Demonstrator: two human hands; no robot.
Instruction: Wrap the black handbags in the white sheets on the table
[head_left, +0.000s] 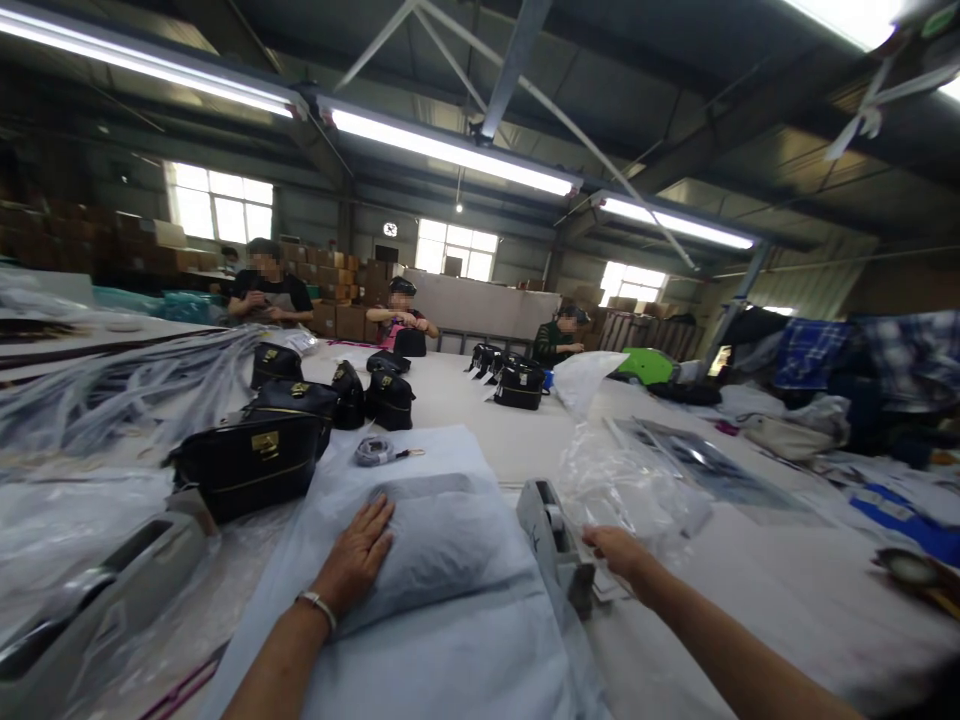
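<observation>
Head view: left hand flat on wrapped bundle, fingers unclenched, likely steadying it; tape dispenser right of bundle, presumably for reach; right hand beside it, fingers curled, grip unclear.

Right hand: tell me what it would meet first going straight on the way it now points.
Most likely the grey tape dispenser, just ahead of the right hand in the picture; depth is unclear, so any gap between them is uncertain.

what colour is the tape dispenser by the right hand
The tape dispenser is grey, seen in the head view, the only one.
</observation>
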